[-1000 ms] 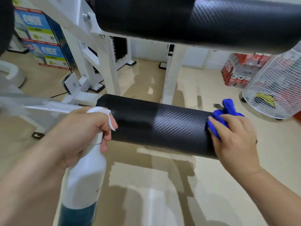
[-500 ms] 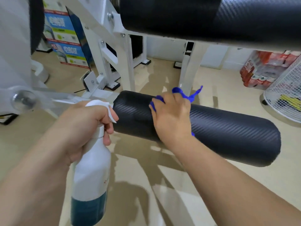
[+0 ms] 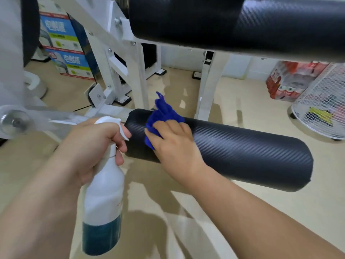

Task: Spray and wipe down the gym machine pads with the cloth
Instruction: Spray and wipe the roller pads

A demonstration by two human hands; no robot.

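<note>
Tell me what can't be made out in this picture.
All in the head view:
- Underside and back of the lower roller pad: turned away from the camera.
- Most of the blue cloth: under the right hand.
- Spray bottle nozzle: behind the left hand.
- Upper pad: cut by the top edge.

black weave-textured roller pad [image 3: 242, 154], soft blue cloth [image 3: 162, 113], white plastic bottle [image 3: 103, 193]

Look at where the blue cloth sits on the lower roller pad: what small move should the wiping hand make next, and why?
Probably slide the right hand and blue cloth rightward along the lower roller pad. The cloth is pressed near the pad's left end, and a long stretch lies bare toward the far end. The left hand holds the spray bottle clear beside the pad's left end.
</note>
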